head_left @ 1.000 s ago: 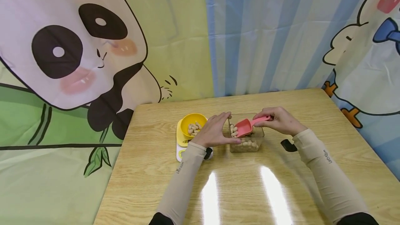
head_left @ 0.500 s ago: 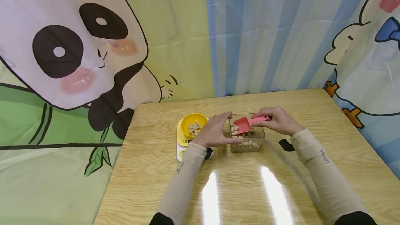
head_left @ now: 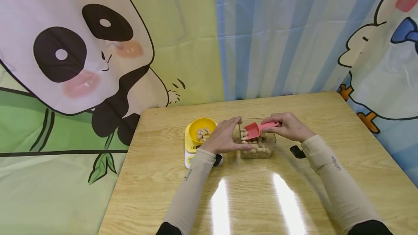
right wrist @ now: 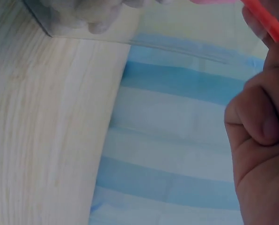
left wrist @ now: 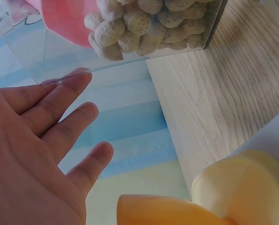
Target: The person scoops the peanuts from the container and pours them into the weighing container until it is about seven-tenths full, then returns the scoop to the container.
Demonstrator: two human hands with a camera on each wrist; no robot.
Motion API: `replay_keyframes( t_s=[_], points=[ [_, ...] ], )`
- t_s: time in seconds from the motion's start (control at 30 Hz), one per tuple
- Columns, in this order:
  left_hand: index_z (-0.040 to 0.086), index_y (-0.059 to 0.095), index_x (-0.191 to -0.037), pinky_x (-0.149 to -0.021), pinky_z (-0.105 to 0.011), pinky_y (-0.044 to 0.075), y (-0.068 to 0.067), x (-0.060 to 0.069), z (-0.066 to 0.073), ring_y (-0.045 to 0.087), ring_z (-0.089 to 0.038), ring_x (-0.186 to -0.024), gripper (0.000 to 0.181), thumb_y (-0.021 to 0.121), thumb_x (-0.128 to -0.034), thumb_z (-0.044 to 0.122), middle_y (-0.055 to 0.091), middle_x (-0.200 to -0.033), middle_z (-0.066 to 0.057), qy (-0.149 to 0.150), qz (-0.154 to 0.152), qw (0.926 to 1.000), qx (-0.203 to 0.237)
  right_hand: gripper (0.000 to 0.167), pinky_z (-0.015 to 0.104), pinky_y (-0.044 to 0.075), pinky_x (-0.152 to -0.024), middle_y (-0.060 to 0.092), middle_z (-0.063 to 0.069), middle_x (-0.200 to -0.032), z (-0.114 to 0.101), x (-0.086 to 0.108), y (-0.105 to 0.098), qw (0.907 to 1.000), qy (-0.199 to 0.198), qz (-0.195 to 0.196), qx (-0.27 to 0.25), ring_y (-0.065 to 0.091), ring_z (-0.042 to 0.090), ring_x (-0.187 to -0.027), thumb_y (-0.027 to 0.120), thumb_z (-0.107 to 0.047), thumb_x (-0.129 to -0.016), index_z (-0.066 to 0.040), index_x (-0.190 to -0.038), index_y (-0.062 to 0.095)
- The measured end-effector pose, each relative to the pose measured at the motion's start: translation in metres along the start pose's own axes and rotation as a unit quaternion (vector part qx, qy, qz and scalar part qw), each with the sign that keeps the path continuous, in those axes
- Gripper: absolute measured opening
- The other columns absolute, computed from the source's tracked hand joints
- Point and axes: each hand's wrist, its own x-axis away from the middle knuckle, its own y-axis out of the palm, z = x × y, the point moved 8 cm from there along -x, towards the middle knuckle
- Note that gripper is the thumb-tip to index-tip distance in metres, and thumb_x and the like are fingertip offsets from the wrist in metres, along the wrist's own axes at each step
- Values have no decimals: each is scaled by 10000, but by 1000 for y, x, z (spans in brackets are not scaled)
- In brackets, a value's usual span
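My right hand (head_left: 289, 126) grips the handle of a pink scoop (head_left: 253, 130). The scoop's bowl is inside a clear container (head_left: 273, 140), among unshelled peanuts (head_left: 259, 149). At the container's left side is my left hand (head_left: 224, 136), its fingers extended to the back corner and its thumb along the front. In the left wrist view, fingertips (left wrist: 78, 80) touch the clear wall, while the other fingers are spread apart from it. A yellow bowl (head_left: 195, 124) with several peanuts sits left of that hand. In the right wrist view, fingers (right wrist: 256, 115) are curled below the scoop's handle.
Under the yellow bowl stands a yellow and white kitchen scale (head_left: 188, 151), partly hidden by my left hand and sleeve. The wooden table (head_left: 156, 177) ends at a printed curtain (head_left: 254, 64) behind.
My right hand has shifted slightly left with the scoop, whose bowl has risen a little. More peanuts show beneath it. My left hand keeps its place at the container.
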Motion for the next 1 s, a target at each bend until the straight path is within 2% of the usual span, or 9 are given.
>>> replay_keyframes(
  t_s=[0.13,0.27,0.57,0.73,0.9,1.0],
  points=[
    [214,310,-1585,-1190,-401,287,0,0,0,442,-166,-1377,1128,595,-724,885,469,-1513,57,50,73,10000,-15,174,242,426,-481,719,-73,-876,2,1,-3,9991,342,-173,-202,461,68,-554,796,-164,-892,-183,-1065,788],
    [229,330,-1568,-1168,-394,317,0,0,0,464,-153,-1336,1117,589,-713,898,491,-1470,78,63,119,9999,11,189,249,425,-474,720,-56,-863,2,2,-5,9979,525,-248,-279,456,72,-545,802,-159,-885,-166,-1073,784],
    [217,276,-1607,-1197,-402,279,0,1,-3,408,-178,-1413,1169,589,-712,900,421,-1568,54,14,76,10000,42,160,256,450,-496,715,-99,-864,3,-2,-1,9992,317,-223,-24,488,82,-558,782,-229,-908,-214,-1068,784],
    [214,284,-1604,-1205,-401,262,0,1,-2,392,-169,-1427,1167,592,-710,899,412,-1570,58,14,80,10000,-23,169,250,420,-449,725,-18,-812,7,2,0,9969,617,-308,-391,442,63,-507,781,-193,-910,-168,-1076,788],
    [214,288,-1602,-1207,-408,257,1,1,-2,387,-180,-1434,1162,590,-712,898,400,-1581,49,13,97,10000,-20,178,245,382,-411,741,25,-828,9,4,-3,9928,900,-213,-762,403,60,-471,794,-148,-894,-117,-1070,790],
    [209,293,-1600,-1206,-409,258,0,0,-1,387,-183,-1434,1157,595,-717,892,401,-1582,44,38,103,9999,0,167,241,384,-427,705,25,-753,13,3,-3,9915,1029,-224,-761,398,63,-482,789,-200,-904,-143,-1061,793]
  ],
)
